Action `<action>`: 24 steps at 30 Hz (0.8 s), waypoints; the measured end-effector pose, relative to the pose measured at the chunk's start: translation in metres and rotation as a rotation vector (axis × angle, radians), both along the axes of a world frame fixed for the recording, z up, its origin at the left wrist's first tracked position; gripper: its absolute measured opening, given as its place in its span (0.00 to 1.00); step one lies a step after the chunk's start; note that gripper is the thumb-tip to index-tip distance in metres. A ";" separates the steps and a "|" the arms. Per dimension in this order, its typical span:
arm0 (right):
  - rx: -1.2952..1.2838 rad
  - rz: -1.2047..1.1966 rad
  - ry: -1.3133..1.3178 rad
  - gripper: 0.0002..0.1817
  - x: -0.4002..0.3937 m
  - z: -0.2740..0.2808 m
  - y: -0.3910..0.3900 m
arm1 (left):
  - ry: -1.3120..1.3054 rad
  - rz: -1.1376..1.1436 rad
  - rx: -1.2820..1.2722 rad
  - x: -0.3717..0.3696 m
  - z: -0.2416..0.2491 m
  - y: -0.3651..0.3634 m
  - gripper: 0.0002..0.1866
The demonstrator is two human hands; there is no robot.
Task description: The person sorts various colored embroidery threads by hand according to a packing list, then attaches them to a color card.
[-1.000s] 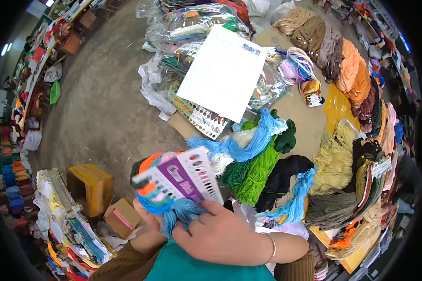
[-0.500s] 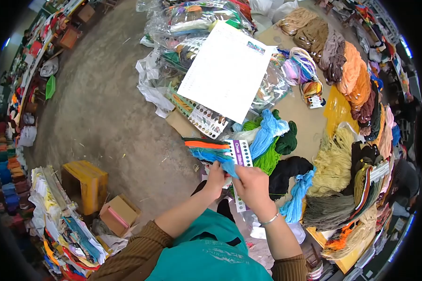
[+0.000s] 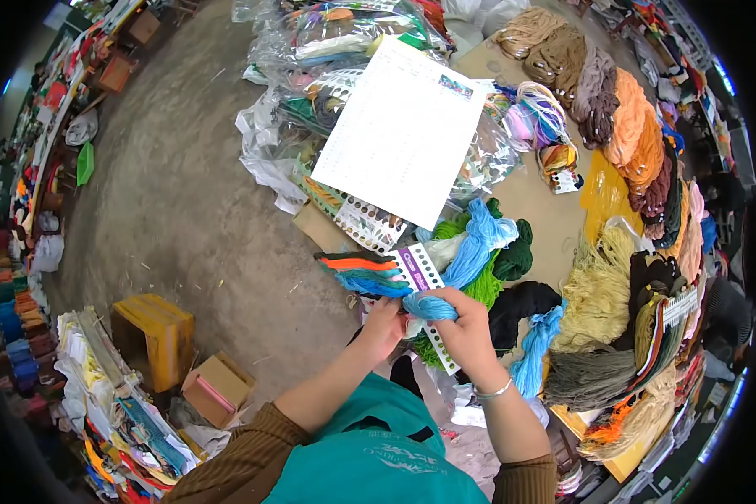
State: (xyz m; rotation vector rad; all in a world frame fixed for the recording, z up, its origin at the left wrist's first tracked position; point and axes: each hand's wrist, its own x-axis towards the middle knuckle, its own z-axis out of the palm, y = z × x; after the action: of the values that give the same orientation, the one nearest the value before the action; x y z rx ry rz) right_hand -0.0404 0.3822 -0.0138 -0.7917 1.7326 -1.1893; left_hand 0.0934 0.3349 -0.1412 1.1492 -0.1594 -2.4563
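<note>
Concrete floor point(image 3: 185, 193) behind; thread card point(image 3: 424, 281) pinched between both hands point(image 3: 428, 323)

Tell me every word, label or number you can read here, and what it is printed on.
None can be read for sure.
White sheet on the bags: rows of print, too small.
Purple strip of the punched card held by both hands: white lettering, blurred.
Teal top: pale lettering, too blurred.
</note>
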 end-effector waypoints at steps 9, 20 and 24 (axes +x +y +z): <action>0.167 0.908 1.033 0.08 -0.002 -0.004 0.020 | -0.176 -0.200 -0.240 0.001 -0.008 -0.012 0.12; -0.232 -0.259 -0.314 0.11 -0.027 0.014 0.030 | -0.152 -0.225 -0.235 0.018 -0.005 -0.008 0.08; 0.228 0.350 -0.297 0.05 -0.051 0.046 0.035 | -0.260 -0.242 -0.280 0.010 -0.002 -0.006 0.07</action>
State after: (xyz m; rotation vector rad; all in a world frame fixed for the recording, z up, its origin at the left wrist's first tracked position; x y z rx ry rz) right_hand -0.0917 0.4175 0.0321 -0.7042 1.3875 -0.8099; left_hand 0.1029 0.3286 -0.1430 1.3808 -0.7343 -2.3723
